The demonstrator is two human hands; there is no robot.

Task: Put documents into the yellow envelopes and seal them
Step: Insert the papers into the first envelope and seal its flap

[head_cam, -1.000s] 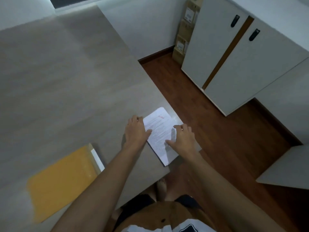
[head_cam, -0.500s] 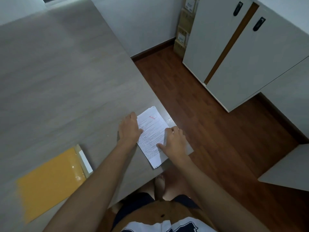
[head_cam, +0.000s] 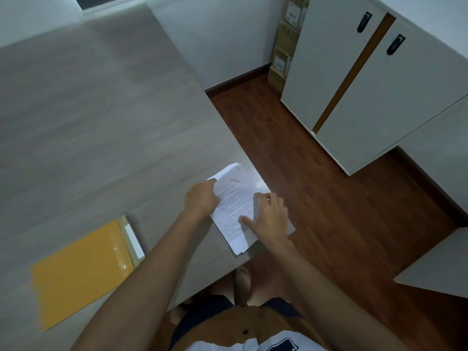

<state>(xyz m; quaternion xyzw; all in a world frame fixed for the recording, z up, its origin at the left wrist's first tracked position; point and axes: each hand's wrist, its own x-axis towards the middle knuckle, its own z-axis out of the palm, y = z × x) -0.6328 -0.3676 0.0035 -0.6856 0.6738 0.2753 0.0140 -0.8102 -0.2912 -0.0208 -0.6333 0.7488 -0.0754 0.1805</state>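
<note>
Matte table (head_cam: 101, 122), left hand (head_cam: 200, 201), right hand (head_cam: 271, 219) on paper stack (head_cam: 233, 198)

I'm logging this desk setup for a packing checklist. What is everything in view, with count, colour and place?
Stack of printed paper documents: one, white, table's near right edge.
Yellow padded envelope: one, flap open, table's near left.
Grey wood-grain table: one, left half of view.
White cabinet with black handles: two doors, right.
Cardboard boxes: stacked, brown, beside the cabinet.
Wooden floor: reddish brown.
Left hand: on the stack's left edge.
Right hand: flat on the stack.
</note>
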